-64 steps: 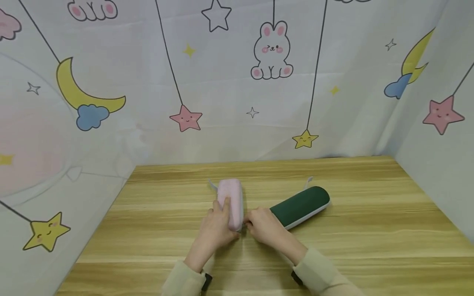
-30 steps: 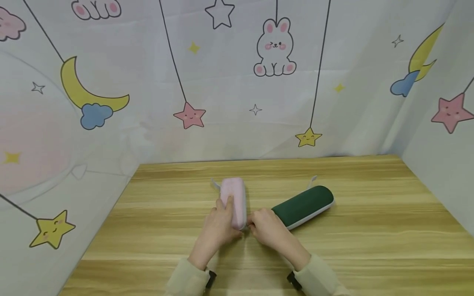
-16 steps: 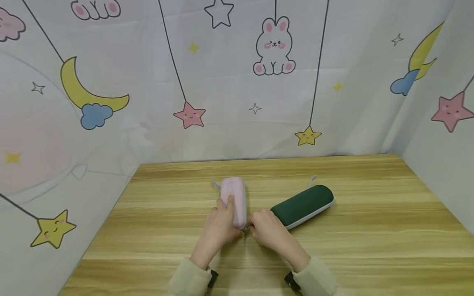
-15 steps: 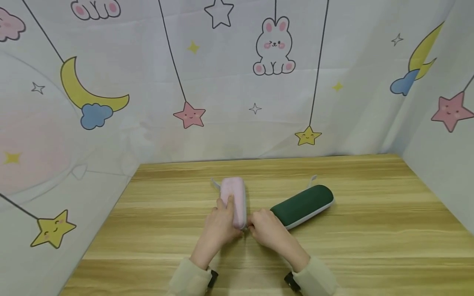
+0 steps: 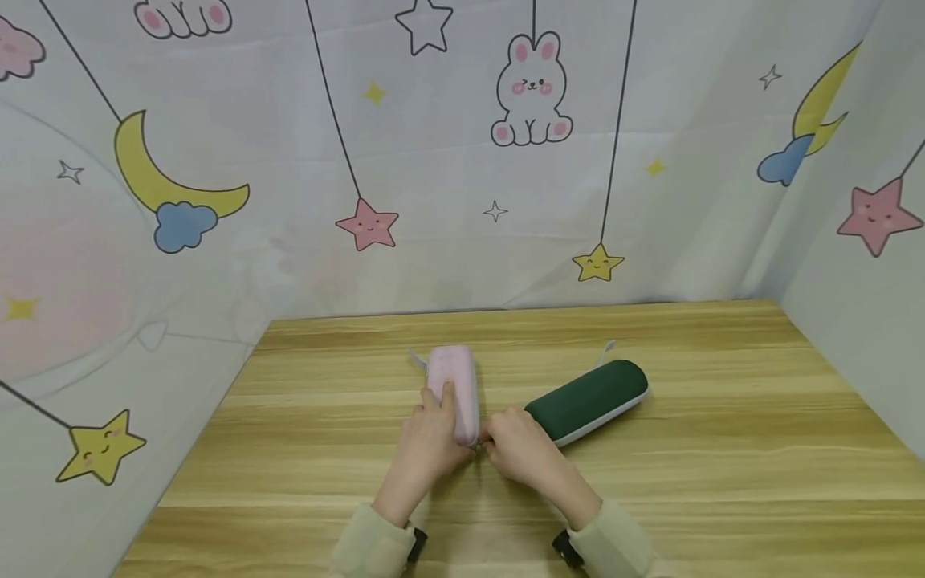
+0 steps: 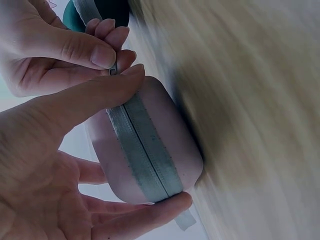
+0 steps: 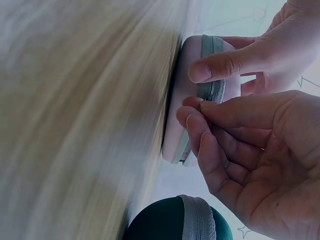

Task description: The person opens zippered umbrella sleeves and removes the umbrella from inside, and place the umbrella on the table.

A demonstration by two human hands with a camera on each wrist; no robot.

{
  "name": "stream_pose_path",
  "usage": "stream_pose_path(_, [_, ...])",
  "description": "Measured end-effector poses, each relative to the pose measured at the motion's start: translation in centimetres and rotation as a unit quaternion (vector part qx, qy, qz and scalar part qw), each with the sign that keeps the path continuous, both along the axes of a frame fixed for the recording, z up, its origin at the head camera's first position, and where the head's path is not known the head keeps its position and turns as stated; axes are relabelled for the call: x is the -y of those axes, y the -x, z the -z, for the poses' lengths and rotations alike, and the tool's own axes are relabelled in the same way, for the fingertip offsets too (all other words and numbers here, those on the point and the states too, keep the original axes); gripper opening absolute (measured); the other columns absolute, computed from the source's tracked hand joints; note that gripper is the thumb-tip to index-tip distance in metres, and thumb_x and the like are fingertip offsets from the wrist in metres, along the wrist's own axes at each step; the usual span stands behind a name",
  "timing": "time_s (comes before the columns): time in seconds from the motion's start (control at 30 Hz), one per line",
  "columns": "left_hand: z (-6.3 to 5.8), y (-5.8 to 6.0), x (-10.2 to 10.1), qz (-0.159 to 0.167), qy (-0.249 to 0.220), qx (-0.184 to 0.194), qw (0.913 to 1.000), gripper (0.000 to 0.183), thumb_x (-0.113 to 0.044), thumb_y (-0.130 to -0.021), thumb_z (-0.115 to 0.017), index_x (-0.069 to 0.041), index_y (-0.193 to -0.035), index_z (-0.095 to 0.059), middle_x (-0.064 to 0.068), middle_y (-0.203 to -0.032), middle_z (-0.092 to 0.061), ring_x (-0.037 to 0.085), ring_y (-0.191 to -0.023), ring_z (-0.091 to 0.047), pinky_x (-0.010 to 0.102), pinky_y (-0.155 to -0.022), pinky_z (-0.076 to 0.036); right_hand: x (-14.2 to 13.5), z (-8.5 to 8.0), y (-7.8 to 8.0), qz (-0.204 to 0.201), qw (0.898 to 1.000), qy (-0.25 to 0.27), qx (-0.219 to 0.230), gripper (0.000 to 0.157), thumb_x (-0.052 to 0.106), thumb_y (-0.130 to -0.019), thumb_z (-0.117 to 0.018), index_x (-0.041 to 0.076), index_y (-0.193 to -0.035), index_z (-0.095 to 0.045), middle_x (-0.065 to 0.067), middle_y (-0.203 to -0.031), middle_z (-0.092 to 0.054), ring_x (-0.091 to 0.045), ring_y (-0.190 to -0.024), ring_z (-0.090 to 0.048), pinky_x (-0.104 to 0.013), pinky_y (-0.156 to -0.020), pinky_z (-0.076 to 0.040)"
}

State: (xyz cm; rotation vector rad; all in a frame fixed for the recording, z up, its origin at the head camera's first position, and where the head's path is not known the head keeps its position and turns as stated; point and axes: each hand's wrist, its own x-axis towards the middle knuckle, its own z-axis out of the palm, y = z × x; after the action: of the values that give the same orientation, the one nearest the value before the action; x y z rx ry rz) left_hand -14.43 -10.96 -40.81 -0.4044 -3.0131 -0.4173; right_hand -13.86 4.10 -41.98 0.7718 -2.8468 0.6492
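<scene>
A pink hard zip case (image 5: pixel 460 371) lies on the table, and my left hand (image 5: pixel 425 441) grips its near end. In the left wrist view the thumb presses by the grey zipper tape (image 6: pixel 145 150) and a finger wraps the far corner. My right hand (image 5: pixel 523 448) is at the case's near right corner. Its thumb and forefinger pinch the small metal zipper pull (image 6: pixel 113 70), and the other fingers are curled. In the right wrist view a seam along the pink case's side (image 7: pixel 176 150) shows beyond the right fingers.
A dark green case (image 5: pixel 588 401) with a grey zipper band lies at an angle just right of my right hand, its strap (image 5: pixel 609 349) pointing away. The wood-grain table (image 5: pixel 325 449) meets a printed curtain (image 5: pixel 433 281) at the back and sides.
The head view has shifted slightly. Both hands keep their hold at the pink case's near end, and the two cases stay in about the same places.
</scene>
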Motion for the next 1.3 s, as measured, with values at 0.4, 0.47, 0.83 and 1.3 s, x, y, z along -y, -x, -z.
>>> stream_pose_path(0.4, [0.1,0.0,-0.6,-0.015,-0.007,-0.018,0.9997,0.105,-0.033,-0.059,-0.091,0.008,-0.14,-0.041,0.035,-0.119,-0.049,0.034,-0.08,-0.06,0.041,-0.06,-0.053,-0.2,-0.5,-0.1,0.011,1.0,-0.006,-0.001,0.033,-0.003,-0.076,-0.068,0.013,-0.052,-0.051,0.006,-0.054,-0.04,-0.008,-0.052,-0.03,-0.022,-0.045,-0.024])
stream_pose_path(0.47, [0.2,0.0,-0.8,-0.02,-0.005,-0.022,0.9995,0.104,-0.034,-0.058,-0.091,0.009,-0.139,-0.041,0.037,-0.12,-0.049,0.035,-0.081,-0.061,0.042,-0.06,-0.053,-0.2,-0.5,-0.1,0.015,1.0,-0.008,-0.001,0.034,-0.003,-0.075,-0.068,0.013,-0.052,-0.049,0.006,-0.054,-0.039,-0.008,-0.052,-0.03,-0.022,-0.046,-0.024])
stream_pose_path(0.83, [0.0,-0.2,-1.3,-0.047,-0.005,-0.026,0.9986,0.1,-0.029,-0.059,-0.09,0.011,-0.138,-0.042,0.041,-0.122,-0.048,0.043,-0.089,-0.062,0.046,-0.066,-0.056,-0.2,-0.5,-0.2,0.02,1.0,-0.01,-0.009,0.035,-0.001,-0.076,-0.069,0.014,-0.053,-0.047,0.006,-0.054,-0.04,-0.008,-0.052,-0.031,-0.022,-0.046,-0.026])
stream_pose_path(1.3, [0.0,-0.1,-1.4,-0.068,-0.028,-0.007,0.9973,0.103,-0.031,-0.06,-0.089,0.011,-0.139,-0.039,0.041,-0.127,-0.043,0.048,-0.101,-0.057,0.048,-0.069,-0.055,-0.3,-0.4,0.0,0.03,0.999,0.0,0.032,0.04,-0.001,-0.079,-0.066,0.016,-0.053,-0.041,0.008,-0.055,-0.031,-0.008,-0.051,-0.027,-0.022,-0.045,-0.021])
